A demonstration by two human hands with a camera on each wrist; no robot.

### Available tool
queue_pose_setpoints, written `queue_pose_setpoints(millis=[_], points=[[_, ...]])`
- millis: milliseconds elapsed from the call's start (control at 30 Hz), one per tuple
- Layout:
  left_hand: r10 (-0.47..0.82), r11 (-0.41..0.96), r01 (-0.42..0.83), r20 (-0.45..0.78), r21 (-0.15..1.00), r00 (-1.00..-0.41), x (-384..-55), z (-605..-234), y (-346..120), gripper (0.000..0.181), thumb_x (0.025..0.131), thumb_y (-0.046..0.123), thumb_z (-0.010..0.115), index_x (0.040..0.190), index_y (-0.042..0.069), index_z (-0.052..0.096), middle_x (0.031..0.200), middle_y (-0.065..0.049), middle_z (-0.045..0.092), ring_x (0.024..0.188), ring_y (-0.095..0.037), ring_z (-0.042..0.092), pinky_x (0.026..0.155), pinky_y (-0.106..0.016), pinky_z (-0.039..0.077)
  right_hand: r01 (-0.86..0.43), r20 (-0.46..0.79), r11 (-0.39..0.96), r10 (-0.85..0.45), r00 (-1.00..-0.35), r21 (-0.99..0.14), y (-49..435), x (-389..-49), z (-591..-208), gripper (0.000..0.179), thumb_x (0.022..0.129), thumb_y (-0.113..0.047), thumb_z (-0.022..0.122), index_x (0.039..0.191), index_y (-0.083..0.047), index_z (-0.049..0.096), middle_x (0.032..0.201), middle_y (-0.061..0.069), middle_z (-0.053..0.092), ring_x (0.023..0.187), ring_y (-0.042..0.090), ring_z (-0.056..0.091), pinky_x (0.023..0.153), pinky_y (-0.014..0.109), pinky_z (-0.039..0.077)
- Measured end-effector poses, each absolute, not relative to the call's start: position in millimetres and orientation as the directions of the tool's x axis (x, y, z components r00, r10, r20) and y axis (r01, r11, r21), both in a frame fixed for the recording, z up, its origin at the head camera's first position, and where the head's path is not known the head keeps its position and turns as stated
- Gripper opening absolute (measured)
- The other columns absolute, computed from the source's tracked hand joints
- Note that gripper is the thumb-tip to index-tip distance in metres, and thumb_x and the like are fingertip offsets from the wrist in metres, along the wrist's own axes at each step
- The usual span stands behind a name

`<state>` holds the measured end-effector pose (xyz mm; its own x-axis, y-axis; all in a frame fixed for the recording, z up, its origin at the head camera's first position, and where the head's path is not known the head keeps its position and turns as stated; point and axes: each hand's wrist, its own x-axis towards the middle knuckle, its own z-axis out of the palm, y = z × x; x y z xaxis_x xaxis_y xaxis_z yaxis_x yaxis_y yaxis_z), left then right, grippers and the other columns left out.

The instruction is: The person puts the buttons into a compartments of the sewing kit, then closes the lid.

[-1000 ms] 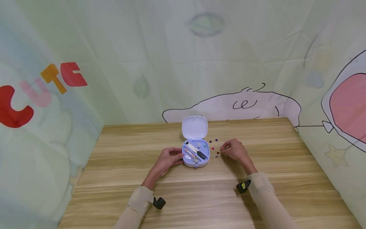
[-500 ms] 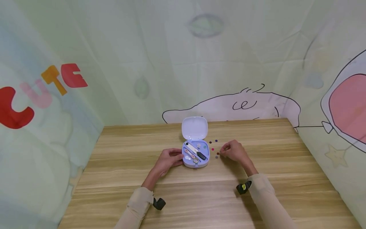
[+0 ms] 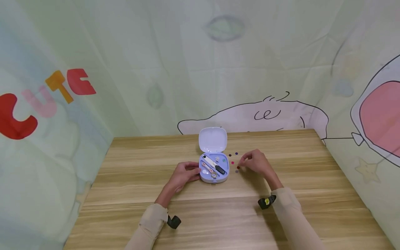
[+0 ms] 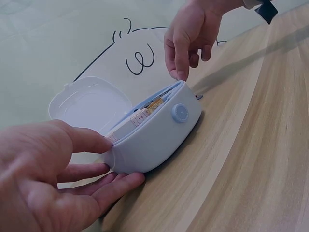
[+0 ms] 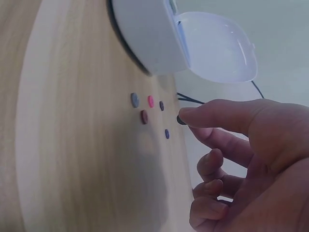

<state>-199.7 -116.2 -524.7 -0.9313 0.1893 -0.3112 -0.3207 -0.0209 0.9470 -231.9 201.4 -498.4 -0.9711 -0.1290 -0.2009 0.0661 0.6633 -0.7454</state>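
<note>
An open sewing box (image 3: 214, 180), pale blue with its lid raised, stands on the table. In it lie a black-handled tool (image 3: 219, 169), pink-handled small scissors (image 3: 207, 167) and a few small buttons. My left hand (image 3: 181, 176) holds the box's left side; in the left wrist view one digit is at the rim and the other fingers are low against the wall. My right hand (image 3: 256, 162) pinches a dark button (image 5: 181, 120) between thumb and index finger, just right of the box. Its other fingers are curled loosely.
Several loose buttons lie on the table right of the box, among them a pink button (image 5: 150, 101), a dark red button (image 5: 144, 117) and a grey-blue button (image 5: 134, 100). The raised lid (image 3: 213, 139) stands near the table's back edge, before a printed cloth backdrop (image 3: 140, 69).
My right hand has risen slightly and moved a little left, toward the box. My left hand and the box have stayed in place.
</note>
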Motion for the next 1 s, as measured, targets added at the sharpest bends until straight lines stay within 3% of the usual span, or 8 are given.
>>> queue_pose_setpoints(millis=[800,1000], points=[[0.196,-0.010,-0.324,-0.316,0.946,-0.928,-200,-525,-117,0.036,0.101,-0.003,0.064,0.135,-0.012,0.058,0.126,-0.027,0.060,0.107,-0.029,0.068,0.093,-0.042,0.062,0.082,-0.216,0.570,-0.170,-0.962,-0.818,173,-243,-470,0.012,0.095,-0.019,0.076,0.098,-0.008,0.079,0.097,0.007,0.067,0.095,0.026,0.053,0.077,0.035,0.044],[0.195,-0.013,-0.331,-0.322,0.944,-0.926,-200,-525,-117,0.035,0.101,-0.003,0.064,0.135,-0.012,0.058,0.125,-0.027,0.060,0.106,-0.028,0.068,0.094,-0.042,0.062,0.077,-0.210,0.555,-0.180,-0.961,-0.828,164,-246,-466,0.012,0.095,-0.019,0.076,0.097,-0.007,0.078,0.092,0.008,0.061,0.090,0.025,0.051,0.072,0.034,0.041]])
